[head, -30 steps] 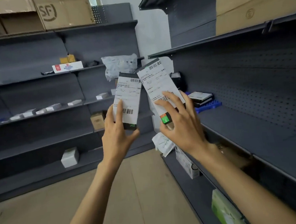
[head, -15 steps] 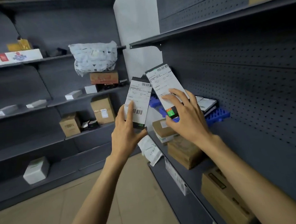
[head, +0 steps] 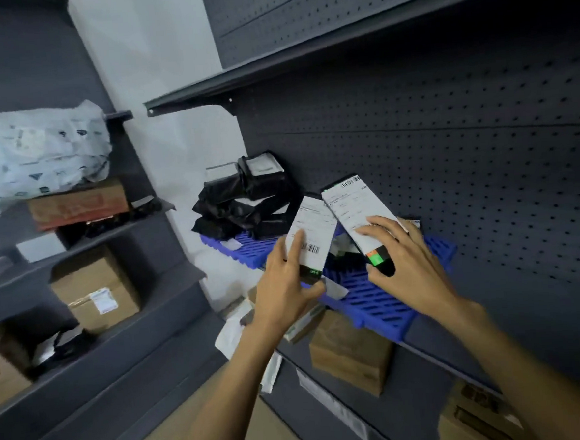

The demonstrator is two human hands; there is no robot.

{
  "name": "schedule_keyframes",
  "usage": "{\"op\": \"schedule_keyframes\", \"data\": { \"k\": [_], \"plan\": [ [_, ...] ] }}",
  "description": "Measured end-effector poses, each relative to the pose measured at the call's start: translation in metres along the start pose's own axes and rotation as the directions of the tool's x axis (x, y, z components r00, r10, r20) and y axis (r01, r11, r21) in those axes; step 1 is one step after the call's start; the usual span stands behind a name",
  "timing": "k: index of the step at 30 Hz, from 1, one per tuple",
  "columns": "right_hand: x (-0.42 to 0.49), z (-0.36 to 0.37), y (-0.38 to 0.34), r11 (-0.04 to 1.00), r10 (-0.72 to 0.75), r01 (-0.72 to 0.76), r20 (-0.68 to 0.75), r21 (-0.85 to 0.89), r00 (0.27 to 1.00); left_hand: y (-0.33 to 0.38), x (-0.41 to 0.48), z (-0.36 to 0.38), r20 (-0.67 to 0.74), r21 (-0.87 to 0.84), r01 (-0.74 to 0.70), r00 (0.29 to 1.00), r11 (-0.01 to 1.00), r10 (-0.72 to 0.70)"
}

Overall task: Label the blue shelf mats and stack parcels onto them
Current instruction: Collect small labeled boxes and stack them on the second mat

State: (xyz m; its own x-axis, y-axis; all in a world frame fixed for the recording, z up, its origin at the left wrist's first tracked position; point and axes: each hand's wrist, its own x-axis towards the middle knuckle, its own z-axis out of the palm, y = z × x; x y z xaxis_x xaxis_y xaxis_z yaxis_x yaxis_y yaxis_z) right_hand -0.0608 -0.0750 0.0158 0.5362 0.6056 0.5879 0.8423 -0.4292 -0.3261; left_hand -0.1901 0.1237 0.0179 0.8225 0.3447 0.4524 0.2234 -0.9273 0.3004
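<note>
Two flat packets are held up side by side, both tilted, just above the blue slotted plastic mat (head: 373, 303), which lies on the dark grey metal shelf (head: 438, 341) against the perforated back panel (head: 450, 174). The barcoded white packet (head: 312, 233) is pinched by the left hand (head: 283, 289). The index finger is laid straight up the packet's face and the thumb is pressed to its lower edge. The white packet with a green-and-orange patch (head: 356, 211) is gripped by the right hand (head: 412, 269). The fingers are spread across the label and the thumb is tucked under the black lower end. Whether the two packets touch along their inner edges cannot be told. A heap of black plastic-wrapped parcels (head: 246, 205) is stacked on the far end of the blue matting, by the white wall. A brown cardboard box (head: 353, 356) is seen on the shelf level below the mat. On the shelving to the left, a white printed plastic bag (head: 37, 155) lies on a reddish-brown carton (head: 78, 205), and a brown labelled carton (head: 94, 292) stands one level lower.
</note>
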Motion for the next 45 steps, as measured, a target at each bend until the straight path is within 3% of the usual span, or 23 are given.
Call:
{"op": "schedule_keyframes", "data": {
  "k": [7,13,20,27,40,45],
  "plan": [
    [0.018,0.032,0.047,0.985,0.17,-0.167,0.071,-0.047,0.983,-0.017,0.08,0.059,0.128,-0.088,-0.109,0.984,0.99,0.12],
    [0.047,0.045,0.076,0.934,0.354,-0.347,0.085,-0.088,0.931,-0.007,0.13,0.096,0.221,-0.118,-0.09,0.969,0.989,0.114],
    [0.05,0.049,0.078,0.892,0.417,-0.372,0.151,-0.256,0.896,-0.02,0.133,0.109,0.342,-0.244,-0.107,0.921,0.964,0.189],
    [0.048,0.045,0.063,0.87,0.487,-0.455,0.185,-0.191,0.854,-0.04,0.138,0.109,0.274,-0.338,-0.218,0.908,0.916,0.317],
    [0.057,0.064,0.018,0.596,0.713,-0.552,0.069,-0.584,0.697,-0.062,0.159,0.111,0.291,-0.341,-0.4,0.816,0.851,0.5],
    [0.057,0.065,0.006,0.609,0.744,-0.636,0.063,-0.474,0.665,-0.064,0.166,0.111,0.312,-0.343,-0.452,0.772,0.823,0.554]
  ]
}}
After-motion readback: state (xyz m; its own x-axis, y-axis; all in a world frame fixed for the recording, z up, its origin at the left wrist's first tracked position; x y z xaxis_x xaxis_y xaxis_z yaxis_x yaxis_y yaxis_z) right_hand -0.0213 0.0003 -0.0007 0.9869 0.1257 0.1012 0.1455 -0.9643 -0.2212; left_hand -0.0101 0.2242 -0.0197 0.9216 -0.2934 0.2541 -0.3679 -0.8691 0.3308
